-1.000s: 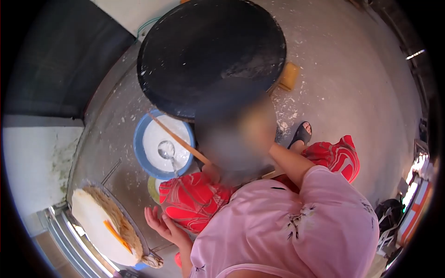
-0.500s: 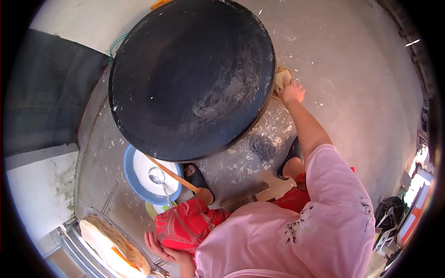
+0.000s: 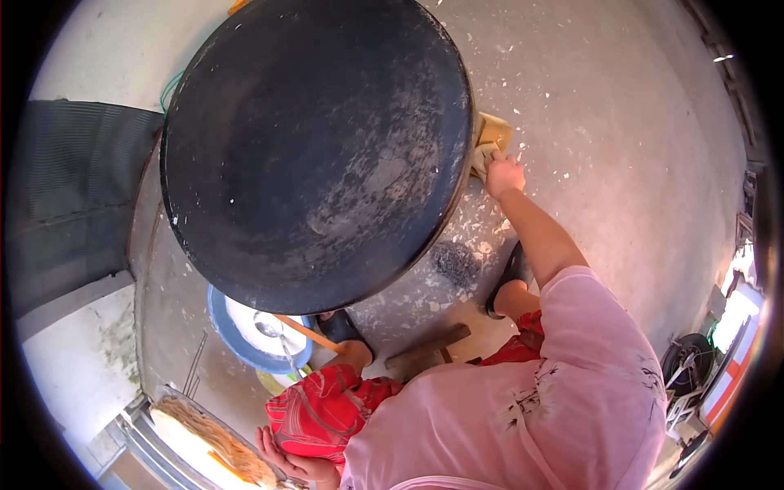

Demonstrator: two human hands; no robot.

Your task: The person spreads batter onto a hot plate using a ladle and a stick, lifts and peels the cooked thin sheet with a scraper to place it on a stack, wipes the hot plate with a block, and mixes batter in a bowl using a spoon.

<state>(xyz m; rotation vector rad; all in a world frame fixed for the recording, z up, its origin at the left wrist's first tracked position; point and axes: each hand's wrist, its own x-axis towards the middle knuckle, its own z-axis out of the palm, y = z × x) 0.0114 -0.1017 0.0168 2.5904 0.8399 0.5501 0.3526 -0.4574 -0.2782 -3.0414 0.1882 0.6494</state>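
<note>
My right hand is closed on a pale folded cloth at the right rim of a large round black griddle. Just behind the cloth is a yellowish box, partly hidden under the rim. Low on the left, beside my knee in red patterned trousers, my left hand has its fingers apart and holds nothing. Below the griddle stands a blue basin of white liquid, with a metal ladle in it. A wooden stick slants out from under the griddle's edge.
Stacked thin flatbreads lie on a rack at the lower left. A dark scouring-like clump and pale flakes are on the concrete floor. Near my feet is a low wooden stool. A white wall stands on the left.
My right hand has drawn back slightly from the yellowish box, with the cloth now in its fingers. The left hand stays beside the knee. The whole view has shifted a little.
</note>
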